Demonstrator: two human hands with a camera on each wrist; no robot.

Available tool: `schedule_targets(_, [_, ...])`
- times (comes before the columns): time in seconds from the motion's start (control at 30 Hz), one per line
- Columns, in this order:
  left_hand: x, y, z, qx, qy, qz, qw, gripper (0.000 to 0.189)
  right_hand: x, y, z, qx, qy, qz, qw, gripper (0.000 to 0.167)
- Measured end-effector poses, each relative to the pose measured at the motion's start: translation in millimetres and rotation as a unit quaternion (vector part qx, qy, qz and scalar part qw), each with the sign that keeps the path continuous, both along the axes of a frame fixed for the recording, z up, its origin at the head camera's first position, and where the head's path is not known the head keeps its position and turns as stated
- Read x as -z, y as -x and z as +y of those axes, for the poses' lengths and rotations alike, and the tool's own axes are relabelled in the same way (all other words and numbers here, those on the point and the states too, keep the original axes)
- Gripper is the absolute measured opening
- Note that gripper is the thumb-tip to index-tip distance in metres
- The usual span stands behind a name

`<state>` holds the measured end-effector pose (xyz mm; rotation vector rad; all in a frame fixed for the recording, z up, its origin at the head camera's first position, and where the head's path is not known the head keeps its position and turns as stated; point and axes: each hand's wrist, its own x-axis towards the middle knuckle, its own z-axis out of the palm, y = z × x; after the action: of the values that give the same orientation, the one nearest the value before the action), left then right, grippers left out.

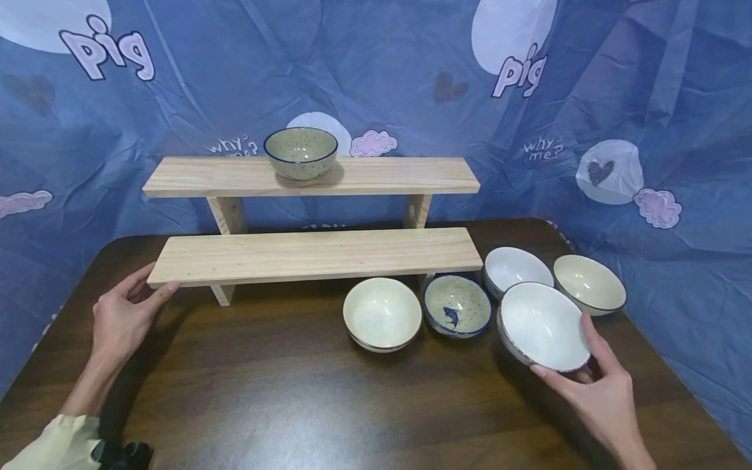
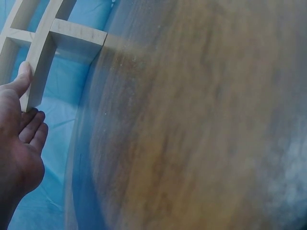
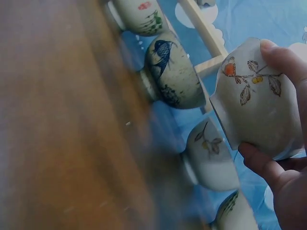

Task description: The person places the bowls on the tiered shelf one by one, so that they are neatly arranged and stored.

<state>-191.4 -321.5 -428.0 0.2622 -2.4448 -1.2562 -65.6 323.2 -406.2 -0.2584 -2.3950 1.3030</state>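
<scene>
My right hand grips a white bowl by its rim and side, thumb at the front. In the right wrist view the bowl shows a branch with leaves and an orange bird, and it is held up off the table. At the left, my left hand pinches the end of the lower board of a two-tier wooden shelf. The left wrist view has the thumb on one face of the board and the fingers curled at its end. A speckled bowl with a blue rim stands on the upper board.
On the table, right of the shelf, stand a cream bowl, a speckled bowl with a blue fish, another white bowl and a pale yellow bowl. A blue printed cloth hangs behind.
</scene>
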Motion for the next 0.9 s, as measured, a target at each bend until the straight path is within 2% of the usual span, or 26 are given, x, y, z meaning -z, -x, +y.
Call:
schedule_targets(0.3, [-0.1,-0.9,-0.8,-0.004,0.004,-0.005,1.0000,0.066,-18.3,11.7,-8,-0.037,-0.014,0.014,0.9991,0.109])
schedule_targets(0.57, [-0.2,-0.3,-0.5,-0.002,0.000,0.001,1.0000,0.066,-24.9,23.8,-17,-0.067,-0.003,0.035,0.9972,0.110])
schedule_targets(0.9, [-0.8,-0.9,-0.2,-0.004,0.008,0.003,1.0000,0.066,-39.2,45.8,-32,-0.098,-0.015,0.037,0.9944,0.109])
